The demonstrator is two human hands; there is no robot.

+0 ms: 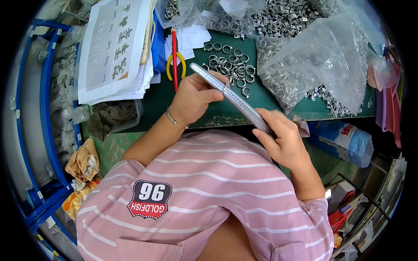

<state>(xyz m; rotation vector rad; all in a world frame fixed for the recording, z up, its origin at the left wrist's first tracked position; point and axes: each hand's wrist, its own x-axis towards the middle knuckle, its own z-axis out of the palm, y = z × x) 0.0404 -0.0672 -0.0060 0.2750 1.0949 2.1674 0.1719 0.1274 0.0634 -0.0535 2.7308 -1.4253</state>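
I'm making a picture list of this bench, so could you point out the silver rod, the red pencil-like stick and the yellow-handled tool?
Silver rod (237, 101): head view, middle of its shaft.
Red stick (175, 60): head view, middle of its length.
Yellow-handled tool (183, 67): head view, its right handle.

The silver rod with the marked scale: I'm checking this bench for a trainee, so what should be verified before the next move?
1. Silver rod held at its near end by the right hand: ok.
2. Left hand steadying the rod farther up: ok.
3. Scale side facing the wearer: ok.
4. Loose metal rings gathered in a container: not ok, spread on the green table.
5. Clear bag of rings sealed: cannot tell.
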